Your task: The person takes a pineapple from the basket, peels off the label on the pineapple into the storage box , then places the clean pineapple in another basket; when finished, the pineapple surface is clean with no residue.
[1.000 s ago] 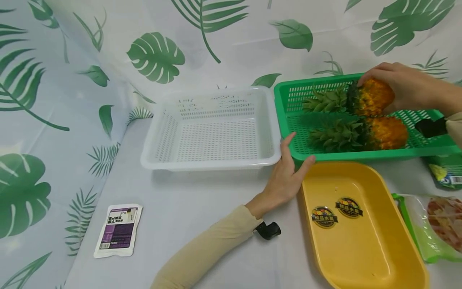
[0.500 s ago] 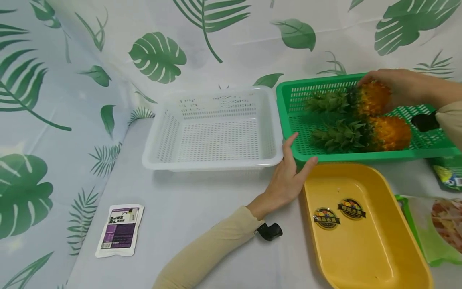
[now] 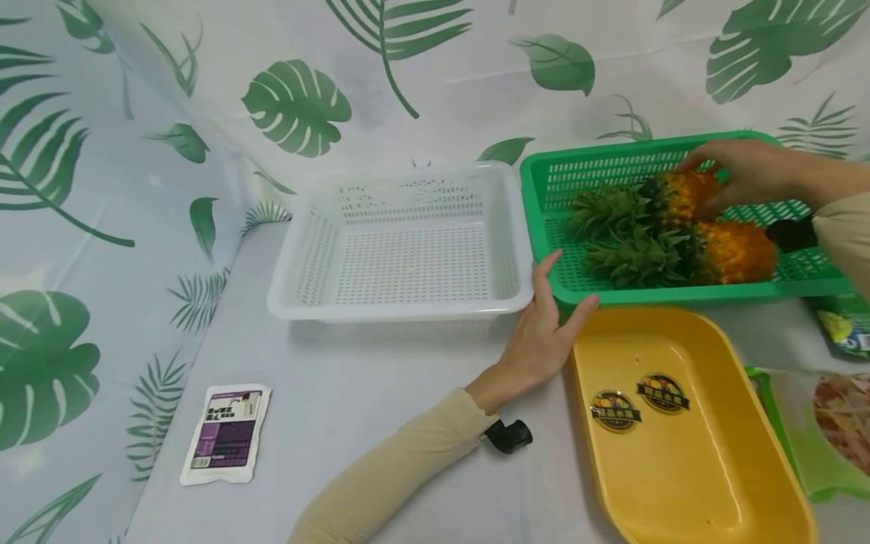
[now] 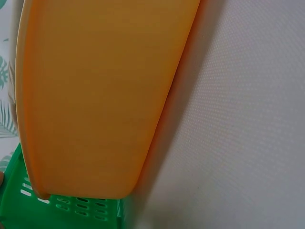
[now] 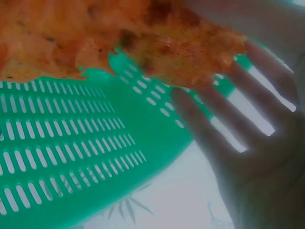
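Note:
Two pineapples lie side by side in the green basket [image 3: 605, 296], leafy crowns to the left. My right hand [image 3: 751, 170] is over the rear pineapple [image 3: 688, 193], thumb and fingers apart on either side of its orange body. In the right wrist view, the fingers [image 5: 228, 114] are fairly straight and spread, their tips at the fruit. Nearer me lies the front pineapple [image 3: 737, 251]. My left hand [image 3: 533, 344], fingers spread, is at the corner where the white basket [image 3: 401, 311] meets the green one. Its thumb reaches over the green basket's front rim.
A yellow tub [image 3: 686, 468] with two round stickers stands in front of the green basket. Right of it lie a clear-and-green food bag [image 3: 795, 431] and a dark green packet [image 3: 843, 321]. A white-and-purple packet [image 3: 226, 434] is at the left. A leaf-print cloth hangs behind.
The rear pineapple has gone down into the green basket, next to the front one. My right hand has lowered with it and its fingers have loosened. The left hand has stayed put.

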{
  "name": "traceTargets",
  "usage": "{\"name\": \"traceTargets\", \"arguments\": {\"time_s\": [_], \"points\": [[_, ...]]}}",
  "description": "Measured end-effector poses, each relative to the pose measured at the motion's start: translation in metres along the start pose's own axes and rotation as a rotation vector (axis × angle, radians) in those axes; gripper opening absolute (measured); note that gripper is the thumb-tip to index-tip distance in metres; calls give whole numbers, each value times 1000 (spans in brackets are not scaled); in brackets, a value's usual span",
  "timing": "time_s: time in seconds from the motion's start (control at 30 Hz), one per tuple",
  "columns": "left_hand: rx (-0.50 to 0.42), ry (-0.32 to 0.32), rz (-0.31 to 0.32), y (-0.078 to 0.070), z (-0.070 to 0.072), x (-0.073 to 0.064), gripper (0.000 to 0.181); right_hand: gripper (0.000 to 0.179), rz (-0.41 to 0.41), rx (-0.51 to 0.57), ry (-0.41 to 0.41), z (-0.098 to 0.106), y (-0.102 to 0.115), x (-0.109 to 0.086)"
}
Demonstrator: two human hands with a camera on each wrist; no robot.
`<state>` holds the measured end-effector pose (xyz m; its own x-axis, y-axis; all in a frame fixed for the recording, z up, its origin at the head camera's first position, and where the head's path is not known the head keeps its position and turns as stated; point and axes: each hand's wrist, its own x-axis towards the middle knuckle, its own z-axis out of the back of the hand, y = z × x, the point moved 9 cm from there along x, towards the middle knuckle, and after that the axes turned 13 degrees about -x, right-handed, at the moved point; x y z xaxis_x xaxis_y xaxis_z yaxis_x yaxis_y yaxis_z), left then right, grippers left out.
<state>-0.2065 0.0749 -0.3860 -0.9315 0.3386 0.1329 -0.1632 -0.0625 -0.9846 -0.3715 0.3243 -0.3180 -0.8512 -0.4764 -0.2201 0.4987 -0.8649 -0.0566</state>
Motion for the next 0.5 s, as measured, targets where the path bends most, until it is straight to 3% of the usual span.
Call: {"name": "traceTargets", "arguments": {"time_s": [0.5], "points": [[-8, 3, -12, 0, -1, 0, 73, 68, 21, -33, -48, 5, 10, -3]]}}
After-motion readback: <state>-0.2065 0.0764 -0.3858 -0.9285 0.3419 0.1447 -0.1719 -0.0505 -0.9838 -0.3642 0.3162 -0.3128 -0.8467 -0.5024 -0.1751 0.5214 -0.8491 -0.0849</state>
